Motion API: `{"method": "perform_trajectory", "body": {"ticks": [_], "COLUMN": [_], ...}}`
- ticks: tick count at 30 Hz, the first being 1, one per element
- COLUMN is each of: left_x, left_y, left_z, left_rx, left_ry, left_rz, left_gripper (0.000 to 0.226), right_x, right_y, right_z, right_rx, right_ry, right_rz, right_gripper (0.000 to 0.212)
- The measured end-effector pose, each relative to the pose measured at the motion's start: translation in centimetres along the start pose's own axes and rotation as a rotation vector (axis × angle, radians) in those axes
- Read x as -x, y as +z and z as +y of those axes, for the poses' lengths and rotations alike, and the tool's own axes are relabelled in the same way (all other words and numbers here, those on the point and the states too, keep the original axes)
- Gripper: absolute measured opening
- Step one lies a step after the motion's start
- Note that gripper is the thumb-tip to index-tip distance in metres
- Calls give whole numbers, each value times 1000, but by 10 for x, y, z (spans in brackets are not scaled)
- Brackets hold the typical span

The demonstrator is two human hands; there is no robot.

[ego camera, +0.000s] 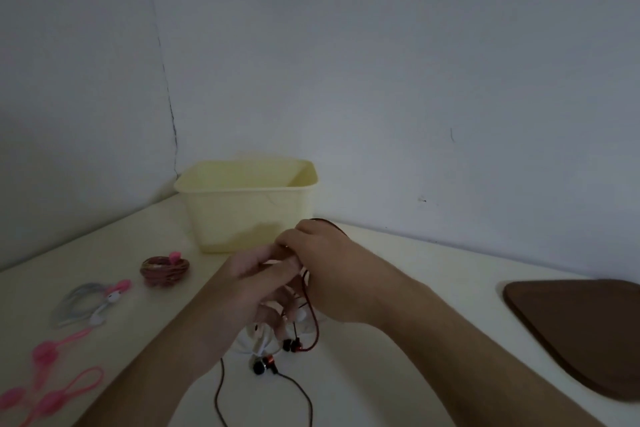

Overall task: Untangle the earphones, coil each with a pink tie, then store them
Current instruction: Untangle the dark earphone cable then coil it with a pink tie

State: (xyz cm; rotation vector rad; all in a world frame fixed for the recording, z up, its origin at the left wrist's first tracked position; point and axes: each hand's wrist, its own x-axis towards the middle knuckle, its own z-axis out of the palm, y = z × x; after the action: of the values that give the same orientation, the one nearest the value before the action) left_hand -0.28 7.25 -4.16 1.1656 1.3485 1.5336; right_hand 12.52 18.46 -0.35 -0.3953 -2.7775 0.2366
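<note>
Two hands: both up over the middle of the table (398,288), working on the same cord
Left hand (242,282): fingers curled, pinching the red cord up near the right hand's knuckles
Right hand (329,267): fingers bent round the red earphones (313,322), with a loop of the cord showing over the back of the hand
Red cord: hangs down from between the hands, and its dark-and-red earbuds (291,345) dangle just above the table
Tangle below: a white earphone bundle (256,340) sits under the hands, with another dark earbud (259,365) just in front of it (blurry down there, so I can't tell which cord belongs to which)
Dark cord (221,392): two strands run from that tangle toward the near edge
Finished coils: a reddish-brown coil (162,270) with a pink tie on it, left of the hands and near the bin; a pale grey-white coil (83,302) with white earbuds and a pink tie, further left
Spare pink ties (52,374): a few lying loose at the near left corner, well apart from the hands
Bin (249,211): pale yellow, open top, standing at the back by the wall corner, just behind the hands; I can't see what's inside
Brown mat (581,333): flat on the right side of the table, well away from everything else
Lighting: pretty dim, so small details are mushy
</note>
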Motion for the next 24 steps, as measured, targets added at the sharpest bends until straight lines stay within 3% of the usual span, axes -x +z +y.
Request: {"method": "perform_trajectory", "body": {"ticks": [3,6,9,13,17,21,24], "left_x": [-2,-3,-3,-7,-11,-15,-14], "left_y": [4,3,-1,-15,-37,-50,-50], "left_z": [-3,-7,-7,-2,-3,-8,-12], "left_rx": [-119,-179,-179,-100,15,-7,-126], "left_ry": [2,2,50,141,121,62,22], "left_rz": [19,53,133,486,837,970,944], "left_gripper": [14,28,27,25,20,19,18], "right_x": [1,1,0,4,9,11,14], "right_y": [2,2,-8,-28,-47,-65,-71], "right_z": [-4,-9,-8,6,31,42,40], "right_rx": [-57,-121,-115,-22,-110,-332,-459], "right_ry": [-38,-52,18,221,409,517,552], "right_rz": [-43,-69,-26,130,374,691,716], "right_gripper": [44,49,53,54,45,28,23]}}
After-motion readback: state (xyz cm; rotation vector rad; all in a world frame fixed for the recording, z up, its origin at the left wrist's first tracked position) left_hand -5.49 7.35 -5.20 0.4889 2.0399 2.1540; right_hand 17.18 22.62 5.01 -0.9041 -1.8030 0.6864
